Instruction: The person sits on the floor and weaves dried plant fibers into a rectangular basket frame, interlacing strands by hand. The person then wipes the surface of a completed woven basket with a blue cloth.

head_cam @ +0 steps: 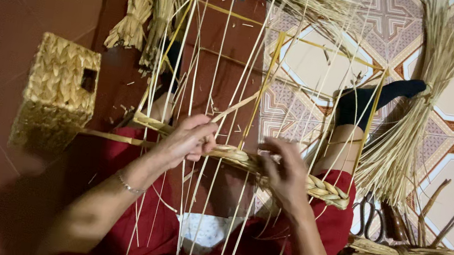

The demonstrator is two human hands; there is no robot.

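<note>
Running left to right across the person's lap, the woven braid (246, 161) of flat straw lies with its long axis nearly level, dipping a little toward the right knee, and crosses a set of thin upright strands (222, 56) that rise away from the body. The left hand (188, 140) is closed on the braid's left part, fingers curled over it and pinching a strand, while the right hand (285, 174) is clasped around the braid just right of centre; the two hands sit near each other with a short stretch of braid between them. The finished plait (327, 192) extends beyond the right hand, so that hand is the nearer to it. Which single strand each hand pinches is hard to tell, as the fingers hide it. A woven basket (60, 92) stands on the floor (7, 8) to the left, well apart, and scissors (367, 215) lie near the right knee.
</note>
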